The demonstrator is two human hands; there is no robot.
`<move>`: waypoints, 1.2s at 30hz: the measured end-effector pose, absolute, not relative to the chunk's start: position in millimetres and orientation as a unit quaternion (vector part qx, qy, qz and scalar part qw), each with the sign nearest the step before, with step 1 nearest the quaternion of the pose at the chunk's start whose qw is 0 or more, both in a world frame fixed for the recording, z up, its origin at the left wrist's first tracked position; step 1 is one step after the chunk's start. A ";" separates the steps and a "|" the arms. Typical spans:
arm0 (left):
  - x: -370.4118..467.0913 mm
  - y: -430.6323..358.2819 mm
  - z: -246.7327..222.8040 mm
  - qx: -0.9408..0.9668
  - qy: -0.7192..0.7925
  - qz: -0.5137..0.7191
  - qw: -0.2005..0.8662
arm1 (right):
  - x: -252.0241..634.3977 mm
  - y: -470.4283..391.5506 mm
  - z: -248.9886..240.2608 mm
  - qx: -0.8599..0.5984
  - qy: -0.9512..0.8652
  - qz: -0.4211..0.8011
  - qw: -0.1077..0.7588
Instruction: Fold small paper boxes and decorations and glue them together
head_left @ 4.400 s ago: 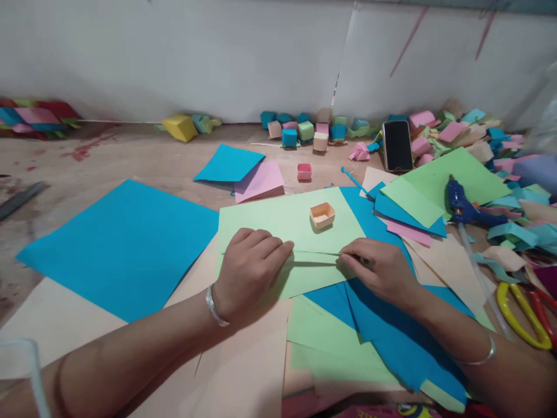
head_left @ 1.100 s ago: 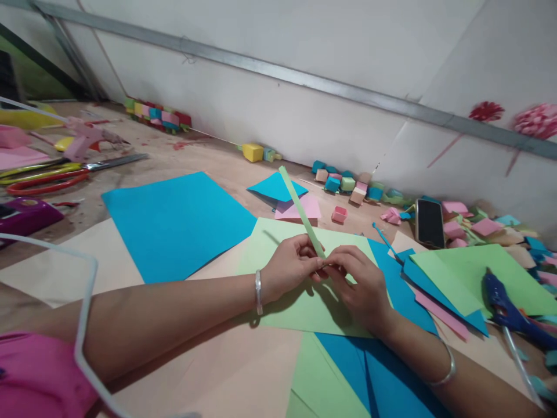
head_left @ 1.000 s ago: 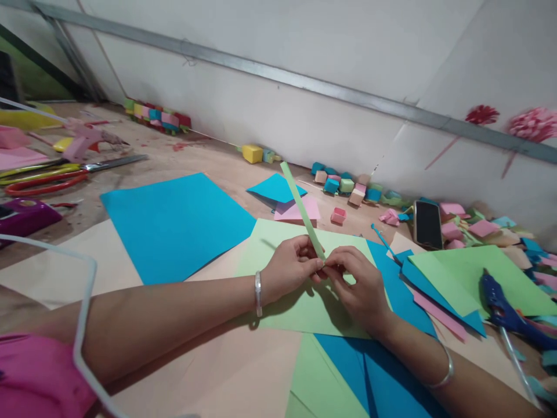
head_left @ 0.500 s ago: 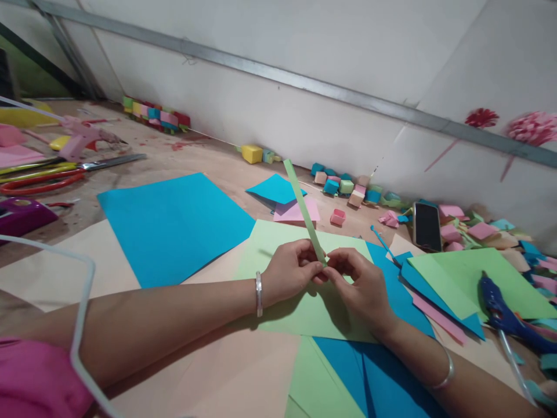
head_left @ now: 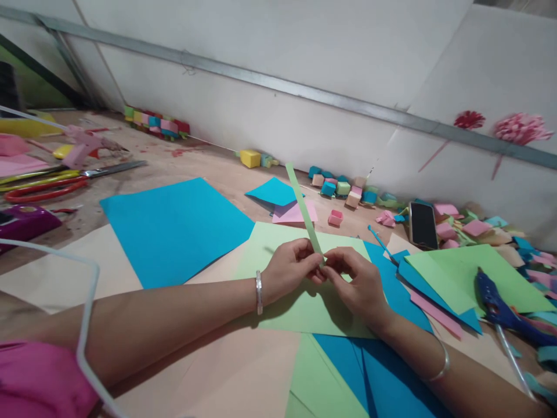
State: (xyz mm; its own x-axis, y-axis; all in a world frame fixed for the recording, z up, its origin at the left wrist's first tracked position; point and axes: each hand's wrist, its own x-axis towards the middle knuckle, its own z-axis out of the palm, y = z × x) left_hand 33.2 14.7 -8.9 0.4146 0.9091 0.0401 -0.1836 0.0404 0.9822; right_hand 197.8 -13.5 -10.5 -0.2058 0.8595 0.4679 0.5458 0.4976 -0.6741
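A narrow light-green paper strip (head_left: pixel 303 204) slants up from between my two hands. My left hand (head_left: pixel 292 266) is closed, pinching the strip near its lower end. My right hand (head_left: pixel 357 284) pinches the same lower end with thumb and forefinger, its fingertips touching those of the left. That end of the strip is mostly hidden by the fingers. Both hands are just above a light-green paper sheet (head_left: pixel 278 316). A large blue paper sheet (head_left: pixel 178 229) lies to the left, and a folded blue paper (head_left: pixel 273 191) with a pink paper (head_left: pixel 296 213) lies beyond.
A blue glue gun (head_left: pixel 496 305) rests on papers at the right, near a phone (head_left: pixel 423 225) and piled small paper boxes (head_left: pixel 478 226). Red-handled scissors (head_left: pixel 47 190), a pink glue gun (head_left: pixel 80 145) and a purple tool (head_left: pixel 28 223) lie left. A white cable (head_left: pixel 87 307) crosses the lower left.
The view has shifted slightly. Both hands keep their pinch on the green strip, with only slight finger movement.
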 end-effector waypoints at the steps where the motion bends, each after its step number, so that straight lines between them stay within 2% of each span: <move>1: 33.2 14.9 -8.9 0.539 0.334 0.430 0.643 | 197.9 -13.8 -9.6 -0.449 -0.769 0.175 0.419; 6: 32.9 14.2 -7.7 0.539 0.332 0.435 0.641 | 196.5 -16.8 -5.4 -0.392 -0.800 0.128 0.435; 11: 32.3 12.0 -6.9 0.538 0.329 0.430 0.646 | 193.0 -19.5 -4.4 -0.399 -0.814 0.094 0.411; 19: 32.0 13.4 -6.2 0.530 0.363 0.434 0.632 | 199.1 -14.4 -7.6 -0.361 -0.829 0.121 0.410; 26: 32.6 13.5 -6.2 0.547 0.352 0.423 0.631 | 198.4 -14.2 -6.6 -0.375 -0.818 0.102 0.423; 36: 33.0 12.9 -7.5 0.572 0.322 0.432 0.619 | 193.9 -19.7 -6.4 -0.429 -0.767 0.166 0.447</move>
State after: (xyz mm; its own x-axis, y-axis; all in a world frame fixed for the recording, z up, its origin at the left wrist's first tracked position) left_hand 33.0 12.9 -7.5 0.4198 0.9026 0.0953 -0.1657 -0.0270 0.9858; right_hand 193.9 -19.7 -6.4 -0.2318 0.8063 0.5441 0.5096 0.5771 -0.6382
